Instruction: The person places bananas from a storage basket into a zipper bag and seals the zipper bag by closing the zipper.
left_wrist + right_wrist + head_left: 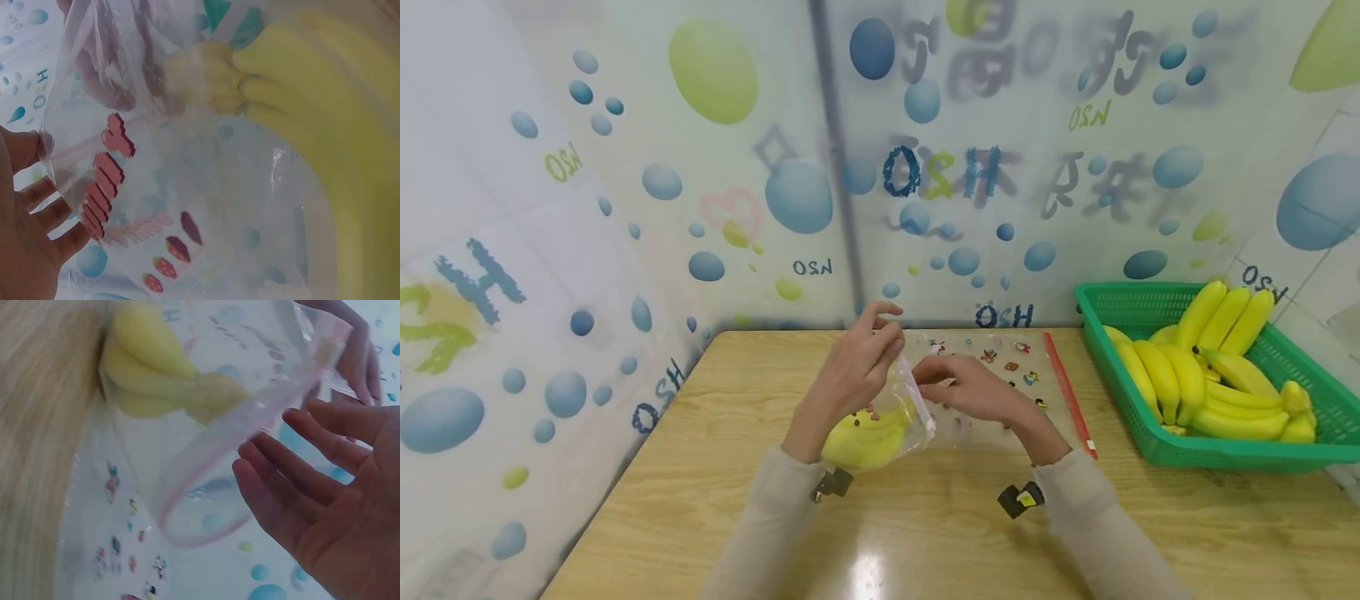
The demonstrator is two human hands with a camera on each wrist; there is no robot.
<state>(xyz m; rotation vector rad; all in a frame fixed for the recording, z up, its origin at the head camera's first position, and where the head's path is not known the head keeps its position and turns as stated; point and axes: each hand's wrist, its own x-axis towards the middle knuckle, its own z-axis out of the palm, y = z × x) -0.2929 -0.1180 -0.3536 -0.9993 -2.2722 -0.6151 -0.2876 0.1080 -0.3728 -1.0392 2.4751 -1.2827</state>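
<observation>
From the head view, my left hand [853, 367] pinches the upper edge of the clear bag [917, 396] between thumb and fingers, while my right hand [973, 390] is by its mouth with the fingers loosely bent. The bananas [867, 439] sit inside, low on the table [662, 500] side. Their weight hangs away from my pinch, so if my thumb slackens, I think the mouth could sag and the bunch slide towards it. A second bag [1033, 421], with a red strip, lies flat just beyond my right hand; a sleeve could drag it. The green basket [1247, 457] of more bananas stands well apart to the right.

In the left wrist view, my thumb meets the film's very edge, with little plastic caught. Such a thin hold could slip, or the slick film could crease under a sideways pull.

In the right wrist view, my right fingers are spread and hold nothing; whether they touch the strip I cannot tell. The mouth gapes in a loop, so pressing it unevenly could leave the strip misaligned or jam the white slider [328, 351].
</observation>
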